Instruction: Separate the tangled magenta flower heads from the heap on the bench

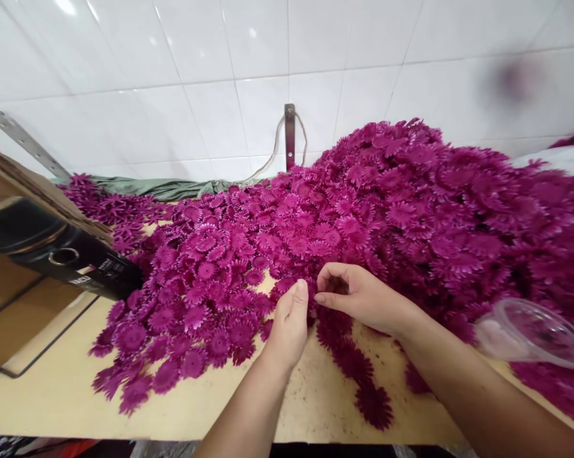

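Both hands meet at the near edge of a great heap of purple flowers [401,210]. The left hand [289,321] shows only its back. Its fingers [300,294] are pressed together and curled inward, so I cannot tell whether they pinch anything. The right hand [358,296] is bent into a loose hook, thumb tip almost touching the left hand. The hollow inside is in shadow, and I cannot say whether a flower sits in it. Both forearms run off the bottom of the view.

The flowers pile highest beyond and to the right of the fingers. They thin to a single layer on the left, and a short trail of them runs under the wrists toward the person. Right of the right forearm a clear plastic cup [534,334] is blurred and cut by the frame. Far left of the fingers a cardboard box [10,299] holding something black is only half in view.

The bench [67,394] is pale wood, speckled and worn near the hands. Behind the heap rises a white tiled wall [196,76] with a metal bracket [290,133], and a green cloth [163,187] is bunched at its foot. A purple smudge on the tiles, up and right, is too blurred to make out.
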The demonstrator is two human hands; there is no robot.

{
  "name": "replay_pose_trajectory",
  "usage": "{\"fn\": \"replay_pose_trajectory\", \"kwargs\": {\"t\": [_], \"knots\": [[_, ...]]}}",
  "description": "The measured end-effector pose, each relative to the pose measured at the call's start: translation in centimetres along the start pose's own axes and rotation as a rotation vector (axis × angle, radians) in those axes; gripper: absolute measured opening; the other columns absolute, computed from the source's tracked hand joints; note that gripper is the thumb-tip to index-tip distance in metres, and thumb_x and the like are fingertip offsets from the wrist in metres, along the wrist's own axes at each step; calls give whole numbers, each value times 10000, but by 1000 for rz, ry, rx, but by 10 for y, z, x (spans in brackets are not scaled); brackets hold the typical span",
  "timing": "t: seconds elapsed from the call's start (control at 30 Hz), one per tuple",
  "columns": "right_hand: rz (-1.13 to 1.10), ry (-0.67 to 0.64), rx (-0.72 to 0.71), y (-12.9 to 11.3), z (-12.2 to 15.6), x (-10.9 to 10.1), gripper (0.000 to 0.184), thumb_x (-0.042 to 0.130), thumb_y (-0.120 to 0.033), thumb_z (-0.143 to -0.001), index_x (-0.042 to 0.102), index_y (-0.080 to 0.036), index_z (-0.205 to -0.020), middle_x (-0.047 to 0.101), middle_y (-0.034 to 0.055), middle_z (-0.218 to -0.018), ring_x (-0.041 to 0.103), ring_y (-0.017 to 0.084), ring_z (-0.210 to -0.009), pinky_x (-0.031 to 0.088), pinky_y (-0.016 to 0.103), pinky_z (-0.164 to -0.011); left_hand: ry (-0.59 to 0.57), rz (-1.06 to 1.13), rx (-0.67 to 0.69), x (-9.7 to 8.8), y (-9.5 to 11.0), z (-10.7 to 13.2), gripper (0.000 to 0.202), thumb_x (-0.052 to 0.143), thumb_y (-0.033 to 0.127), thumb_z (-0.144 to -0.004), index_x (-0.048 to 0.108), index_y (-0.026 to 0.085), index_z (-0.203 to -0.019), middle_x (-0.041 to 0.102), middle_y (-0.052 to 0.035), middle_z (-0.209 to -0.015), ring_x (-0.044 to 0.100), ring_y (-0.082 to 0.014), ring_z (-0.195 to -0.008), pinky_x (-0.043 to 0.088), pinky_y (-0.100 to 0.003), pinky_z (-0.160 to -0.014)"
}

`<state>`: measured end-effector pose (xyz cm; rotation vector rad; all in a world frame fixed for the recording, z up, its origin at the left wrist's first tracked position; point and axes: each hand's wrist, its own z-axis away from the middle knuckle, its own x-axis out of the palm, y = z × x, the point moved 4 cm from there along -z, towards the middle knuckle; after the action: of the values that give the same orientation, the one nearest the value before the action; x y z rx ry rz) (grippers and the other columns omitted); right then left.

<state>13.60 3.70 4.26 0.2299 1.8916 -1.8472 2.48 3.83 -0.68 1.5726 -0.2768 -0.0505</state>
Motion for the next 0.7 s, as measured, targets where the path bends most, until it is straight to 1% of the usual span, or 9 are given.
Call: {"fn": "replay_pose_trajectory", "kwargs": {"t": [0.1,0.17,0.23,0.33,0.43,0.53,0.6,0.63,0.7], "knots": [[75,86,-37,2,-1,-2,84,536,-142,-695,483,-180,-643,481,-34,-605,449,108,-579,377,235,-563,-19,-149,129,1,7,3,473,394,613,-782,395,187,-576,376,26,-573,354,-116,-564,297,-260,-543],[161,194,-77,0,-1,-5,94,485,-133,-722,474,-185,-644,490,-22,-619,453,118,-596,369,245,-578,-7,-223,194,1,11,5,407,403,529,-823,383,193,-595,377,25,-594,365,-121,-583,300,-261,-565],[258,336,-105,-4,-1,-10,117,443,-119,-734,459,-193,-646,483,-23,-600,442,121,-573,349,249,-567,-12,-271,234,3,13,5,348,406,442,-849,368,197,-605,375,27,-599,363,-120,-584,294,-260,-571],[405,531,-145,-12,-2,-19,125,432,-101,-724,447,-200,-649,465,-30,-567,406,117,-519,314,252,-540,-52,-290,246,6,13,4,315,385,366,-860,341,200,-597,351,35,-576,339,-112,-555,274,-256,-550],[500,629,-210,-19,-9,-27,127,434,-111,-729,440,-202,-641,476,-19,-579,402,121,-516,310,262,-546,-57,-238,221,7,13,2,297,364,350,-857,338,202,-601,340,41,-563,320,-105,-532,266,-250,-530],[485,744,-215,-22,-14,-42,129,448,-139,-738,423,-208,-633,479,-12,-576,424,132,-527,323,267,-551,-53,-184,197,6,14,2,276,387,355,-830,348,201,-605,340,41,-562,318,-102,-526,268,-242,-517],[410,743,-207,-22,-13,-49,120,465,-176,-748,424,-212,-641,470,-18,-557,429,130,-510,332,259,-527,-37,-134,155,3,14,3,273,414,365,-804,348,202,-595,351,39,-553,335,-103,-525,278,-238,-512],[373,687,-214,-22,-13,-48,115,471,-202,-757,434,-212,-649,474,-19,-556,437,128,-505,339,254,-516,-25,-101,128,3,15,3,271,423,368,-792,351,202,-591,359,36,-549,346,-104,-527,287,-236,-513],[337,511,-250,-22,-10,-40,117,469,-253,-781,464,-209,-673,497,-15,-568,461,126,-513,358,248,-509,0,-43,92,2,16,3,255,433,360,-774,366,199,-587,372,33,-550,361,-105,-536,302,-234,-520]]}}
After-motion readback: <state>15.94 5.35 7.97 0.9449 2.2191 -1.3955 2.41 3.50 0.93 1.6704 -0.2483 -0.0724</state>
